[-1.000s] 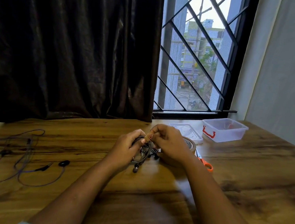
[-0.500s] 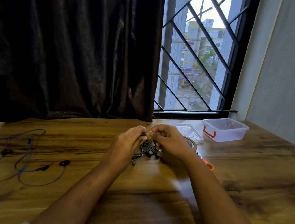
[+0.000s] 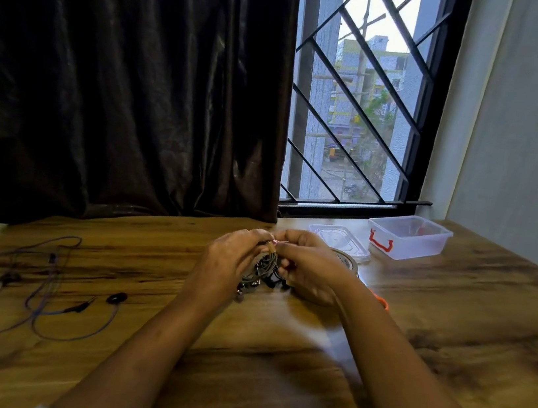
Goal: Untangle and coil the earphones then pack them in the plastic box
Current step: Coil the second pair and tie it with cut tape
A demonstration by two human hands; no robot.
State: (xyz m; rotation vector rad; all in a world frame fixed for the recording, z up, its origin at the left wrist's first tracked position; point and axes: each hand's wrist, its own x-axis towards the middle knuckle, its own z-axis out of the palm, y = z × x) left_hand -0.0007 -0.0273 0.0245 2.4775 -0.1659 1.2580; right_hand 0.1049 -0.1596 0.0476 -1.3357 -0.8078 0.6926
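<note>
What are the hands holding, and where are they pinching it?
Both hands hold a coiled bundle of earphones. The left hand and right hand pinch it together at the top of the coil; its ends dangle below.

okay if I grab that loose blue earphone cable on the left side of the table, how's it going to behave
Probably floppy: the blue earphone cable sprawls in loose, uneven loops on the table, so it should sag and trail when lifted. It looks thin, so likely light. The overlapping loops may snag on each other.

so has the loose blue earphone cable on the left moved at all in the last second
No. The loose blue cable lies in the same loops on the table, the same way off from the curtain's lower edge. Only the camera view shifted slightly.
</note>
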